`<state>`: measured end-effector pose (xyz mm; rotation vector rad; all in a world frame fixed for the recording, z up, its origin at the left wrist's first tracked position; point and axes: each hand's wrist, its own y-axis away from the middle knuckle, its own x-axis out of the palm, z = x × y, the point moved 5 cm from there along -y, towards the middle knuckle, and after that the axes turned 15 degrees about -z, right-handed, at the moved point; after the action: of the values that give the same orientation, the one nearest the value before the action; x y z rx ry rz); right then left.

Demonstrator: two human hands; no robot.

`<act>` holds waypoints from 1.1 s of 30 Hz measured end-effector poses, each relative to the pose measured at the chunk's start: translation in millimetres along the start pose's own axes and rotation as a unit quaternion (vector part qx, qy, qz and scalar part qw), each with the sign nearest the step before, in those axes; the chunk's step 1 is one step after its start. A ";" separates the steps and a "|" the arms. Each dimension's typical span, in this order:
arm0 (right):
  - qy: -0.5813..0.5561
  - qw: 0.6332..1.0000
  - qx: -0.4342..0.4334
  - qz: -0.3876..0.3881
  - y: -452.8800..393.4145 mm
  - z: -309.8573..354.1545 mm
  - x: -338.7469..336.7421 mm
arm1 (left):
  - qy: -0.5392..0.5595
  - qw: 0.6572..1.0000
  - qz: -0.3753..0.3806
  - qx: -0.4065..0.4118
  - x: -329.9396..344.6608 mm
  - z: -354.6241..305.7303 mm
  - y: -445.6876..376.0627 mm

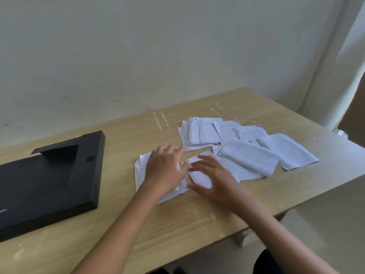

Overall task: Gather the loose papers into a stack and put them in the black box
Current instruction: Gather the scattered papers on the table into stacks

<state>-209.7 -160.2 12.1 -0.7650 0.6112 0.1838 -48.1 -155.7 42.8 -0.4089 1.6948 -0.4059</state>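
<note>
From the head camera, a wooden table (177, 224) stands against a pale wall (158, 46). The left hand (166, 171) lies flat, fingers spread, pressing on a small stack of papers (141, 171) near the table's middle. The right hand (215, 178) is open just beside it, fingers curved over a single white sheet (199, 177); whether it grips the sheet is unclear. More loose papers (246, 143) lie scattered to the right. The black box (49, 180) sits at the left, well apart from them.
</note>
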 end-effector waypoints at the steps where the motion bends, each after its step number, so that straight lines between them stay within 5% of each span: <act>1: 0.015 0.999 0.021 -0.042 0.2 -16.4 -18.8 | -0.008 1.000 0.017 0.004 5.6 -10.8 7.6; 4: 0.125 0.975 0.084 -0.164 1.2 -71.9 -78.8 | -0.038 0.998 0.059 0.009 22.0 -33.4 20.1; 7: 0.257 0.938 0.211 -0.094 9.6 -120.7 -112.2 | -0.042 0.997 0.070 0.014 35.6 -49.1 16.1; 9: 0.293 0.930 0.219 -0.043 18.0 -131.3 -114.7 | -0.038 0.996 0.085 0.010 44.9 -57.7 12.5; 16: 0.177 0.952 0.210 -0.136 18.9 -116.7 -115.6 | 0.013 0.995 0.080 -0.054 69.5 -90.3 1.3; 20: 0.188 0.915 0.246 -0.259 27.9 -123.0 -135.3 | 0.053 0.993 0.011 -0.107 70.7 -93.7 1.6; 23: 0.170 0.904 0.315 -0.232 32.9 -134.1 -131.4 | 0.070 0.987 -0.039 -0.140 66.8 -89.9 4.6; 30: 0.012 0.955 0.237 -0.179 31.9 -124.5 -131.7 | 0.105 0.986 0.004 -0.127 71.9 -94.7 6.6; 33: 0.042 0.973 0.211 -0.079 38.7 -125.8 -127.6 | 0.148 0.977 0.014 -0.154 71.2 -89.7 6.1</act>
<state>-384.4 -212.4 -7.2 -0.4070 0.6398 -0.1243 -147.9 -181.4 -7.5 -0.5715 2.0611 -0.1876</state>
